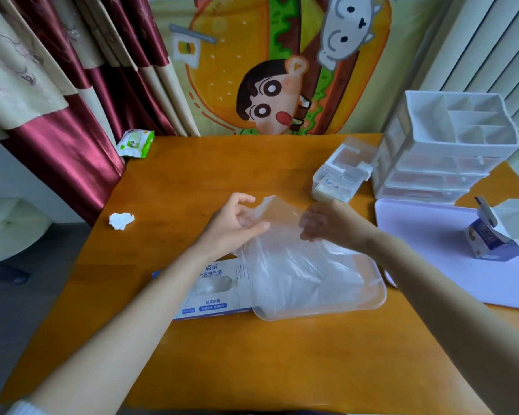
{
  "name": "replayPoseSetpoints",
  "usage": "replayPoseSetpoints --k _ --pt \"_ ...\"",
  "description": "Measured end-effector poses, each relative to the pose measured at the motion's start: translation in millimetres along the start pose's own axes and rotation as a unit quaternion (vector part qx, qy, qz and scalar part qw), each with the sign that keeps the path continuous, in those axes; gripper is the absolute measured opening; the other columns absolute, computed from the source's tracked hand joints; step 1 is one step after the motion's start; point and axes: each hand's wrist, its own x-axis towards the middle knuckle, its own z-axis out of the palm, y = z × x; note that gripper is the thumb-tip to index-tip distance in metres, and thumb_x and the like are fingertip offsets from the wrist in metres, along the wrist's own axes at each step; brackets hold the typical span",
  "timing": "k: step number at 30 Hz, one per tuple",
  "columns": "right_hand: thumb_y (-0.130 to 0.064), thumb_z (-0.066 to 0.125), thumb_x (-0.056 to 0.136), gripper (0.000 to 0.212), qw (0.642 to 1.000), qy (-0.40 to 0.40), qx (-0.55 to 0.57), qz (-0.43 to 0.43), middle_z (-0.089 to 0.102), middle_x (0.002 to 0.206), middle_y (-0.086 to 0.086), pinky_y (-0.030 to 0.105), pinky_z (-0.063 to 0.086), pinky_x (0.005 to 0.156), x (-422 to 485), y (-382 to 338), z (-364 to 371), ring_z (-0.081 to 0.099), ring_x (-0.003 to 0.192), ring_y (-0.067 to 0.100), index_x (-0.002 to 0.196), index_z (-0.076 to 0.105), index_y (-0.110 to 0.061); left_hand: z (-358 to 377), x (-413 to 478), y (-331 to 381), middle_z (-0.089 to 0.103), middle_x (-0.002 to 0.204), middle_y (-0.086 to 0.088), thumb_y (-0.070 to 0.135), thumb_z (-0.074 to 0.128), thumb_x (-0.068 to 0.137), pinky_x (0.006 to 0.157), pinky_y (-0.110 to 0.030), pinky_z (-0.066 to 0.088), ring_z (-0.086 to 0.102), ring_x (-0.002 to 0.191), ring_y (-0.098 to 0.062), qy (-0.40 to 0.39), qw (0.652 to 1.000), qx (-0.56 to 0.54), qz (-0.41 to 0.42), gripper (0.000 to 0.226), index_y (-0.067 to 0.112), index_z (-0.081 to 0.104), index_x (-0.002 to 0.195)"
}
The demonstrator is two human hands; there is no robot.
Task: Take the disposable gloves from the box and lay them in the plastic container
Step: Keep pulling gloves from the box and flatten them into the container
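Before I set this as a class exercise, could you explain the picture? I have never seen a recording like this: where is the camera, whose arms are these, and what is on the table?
There is no machine here. A person wears one camera on the head, so you look forward and down along their own two arms. The left hand and right hand each pinch an edge of a thin clear glove, held between them above a clear plastic container that holds a heap of gloves. The glove box lies flat on the orange table, beside the container on its left. Further off are a crumpled tissue, a pack of wipes, a white drawer organiser and a small open carton on a pale mat.
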Motion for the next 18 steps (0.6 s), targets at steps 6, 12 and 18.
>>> replayPoseSetpoints --k 6,12,18 --pt "-0.012 0.067 0.086 0.007 0.982 0.168 -0.073 -0.039 0.058 0.074 -0.003 0.027 0.035 0.064 -1.2 -9.1 -23.4 0.051 0.072 0.018 0.079 0.064 -0.012 4.2 16.5 43.0 0.063 0.079 0.011 0.015 0.065 0.089 0.074 -0.017 0.048 0.058 0.077 0.004 0.128 0.973 0.054 0.184 0.007 0.016 0.064 0.082" --pt "0.001 0.060 0.083 0.011 0.908 0.352 -0.133 -0.184 0.061 0.091 0.005 0.026 0.039 0.073 -30.1 0.8 -22.4 0.051 0.089 0.020 0.088 0.066 -0.008 9.3 -3.8 40.2 0.065 0.090 0.000 0.019 0.058 0.088 0.091 -0.016 0.034 0.053 0.093 -0.009 0.165 0.895 0.177 0.374 0.013 0.009 0.066 0.085" --pt "0.002 0.063 0.081 0.019 0.931 0.132 -0.267 -0.212 0.061 0.087 0.000 0.033 0.044 0.058 -37.0 61.1 21.1 0.055 0.080 0.021 0.084 0.070 -0.016 51.3 -10.1 -26.9 0.067 0.089 0.002 0.008 0.076 0.075 0.102 -0.024 0.032 0.062 0.100 -0.021 -0.008 0.855 0.362 0.372 0.011 0.015 0.067 0.076"
